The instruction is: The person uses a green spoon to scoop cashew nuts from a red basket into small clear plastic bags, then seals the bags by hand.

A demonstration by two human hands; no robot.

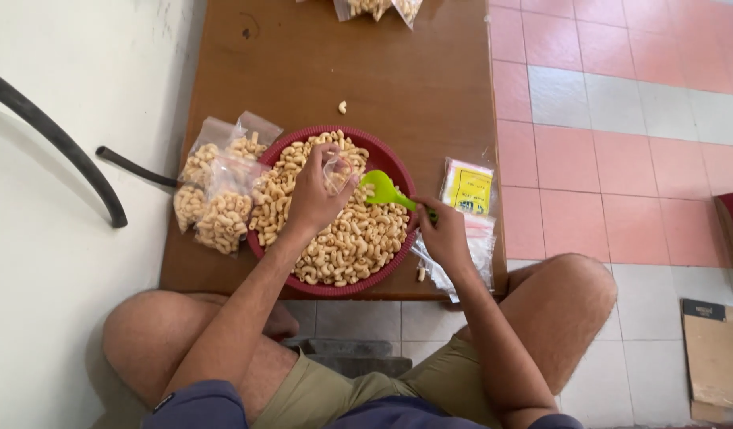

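A round red basket (386, 160) full of curled beige snack pieces sits on a low brown table (430, 95). My left hand (315, 195) holds a small clear plastic bag (337, 170) open over the snacks. My right hand (446, 236) grips a green plastic scoop (384, 190) whose blade rests at the bag's mouth. Several filled clear bags (219, 187) lie to the left of the basket.
A stack of empty clear bags (476, 248) and a yellow packet (466, 187) lie right of the basket. More filled bags (378, 8) sit at the far edge. One loose piece (342, 106) lies on the wood. Cardboard (716, 357) lies on the tiled floor.
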